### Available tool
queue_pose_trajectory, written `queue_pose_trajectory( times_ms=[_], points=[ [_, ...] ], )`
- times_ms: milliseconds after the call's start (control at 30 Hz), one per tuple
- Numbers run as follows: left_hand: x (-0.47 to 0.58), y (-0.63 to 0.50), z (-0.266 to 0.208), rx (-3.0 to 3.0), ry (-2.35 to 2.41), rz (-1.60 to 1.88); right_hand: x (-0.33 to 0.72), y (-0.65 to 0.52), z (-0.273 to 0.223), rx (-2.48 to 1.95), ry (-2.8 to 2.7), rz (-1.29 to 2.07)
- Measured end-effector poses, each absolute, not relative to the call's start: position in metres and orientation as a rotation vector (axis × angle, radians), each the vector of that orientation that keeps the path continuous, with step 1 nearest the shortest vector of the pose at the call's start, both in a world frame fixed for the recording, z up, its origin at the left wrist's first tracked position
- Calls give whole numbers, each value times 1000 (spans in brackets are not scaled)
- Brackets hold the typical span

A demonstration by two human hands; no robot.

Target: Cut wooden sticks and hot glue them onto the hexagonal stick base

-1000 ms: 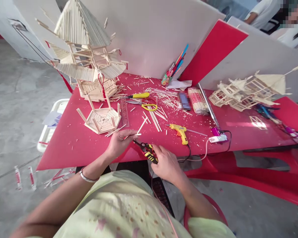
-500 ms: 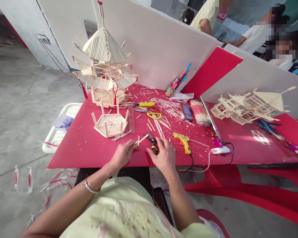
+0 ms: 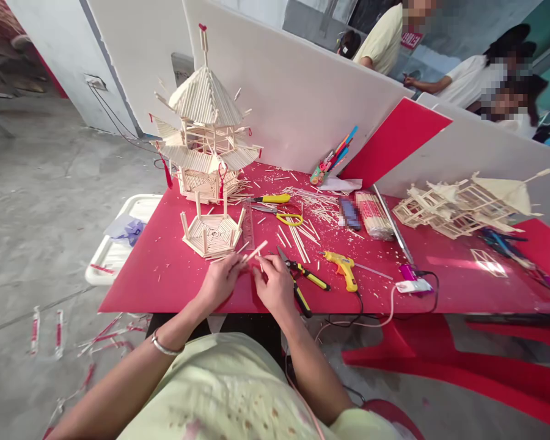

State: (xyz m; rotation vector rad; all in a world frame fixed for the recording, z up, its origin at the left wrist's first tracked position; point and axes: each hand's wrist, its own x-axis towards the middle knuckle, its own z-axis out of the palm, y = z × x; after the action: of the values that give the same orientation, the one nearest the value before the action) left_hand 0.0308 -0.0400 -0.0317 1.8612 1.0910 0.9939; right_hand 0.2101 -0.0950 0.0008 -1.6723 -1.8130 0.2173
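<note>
My left hand (image 3: 220, 280) is closed in a pinch on a pale wooden stick (image 3: 256, 250) that points up and right. Close beside it, my right hand (image 3: 274, 282) has thumb and finger together on what looks like a short stick end, mostly hidden by the fingertips. Right of that hand, black-and-yellow cutting pliers (image 3: 308, 273) lie with their handles spread apart. Just beyond my left hand stands a hexagonal stick base (image 3: 214, 234) with upright posts.
A tall stick pagoda (image 3: 207, 140) with red tassels stands at the back left. Yellow-handled scissors (image 3: 288, 218), a yellow glue gun (image 3: 343, 267), a bundle of sticks (image 3: 374, 215) and loose sticks lie on the red table (image 3: 146, 278). Another stick model (image 3: 458, 205) lies at right.
My right hand has let go of the pliers, which now lie open on the table, and has moved left to the sticks at my left hand. The view has shifted slightly.
</note>
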Motion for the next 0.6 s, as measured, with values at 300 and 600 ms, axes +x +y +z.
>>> queue_pose_trajectory(
  times_ms=[300,600],
  points=[
    [41,-46,-42,1984,912,938,201,-92,11,-1364,-1606,529],
    [35,-47,-44,1942,992,1079,195,-92,-1,-1270,-1546,559]
  ],
)
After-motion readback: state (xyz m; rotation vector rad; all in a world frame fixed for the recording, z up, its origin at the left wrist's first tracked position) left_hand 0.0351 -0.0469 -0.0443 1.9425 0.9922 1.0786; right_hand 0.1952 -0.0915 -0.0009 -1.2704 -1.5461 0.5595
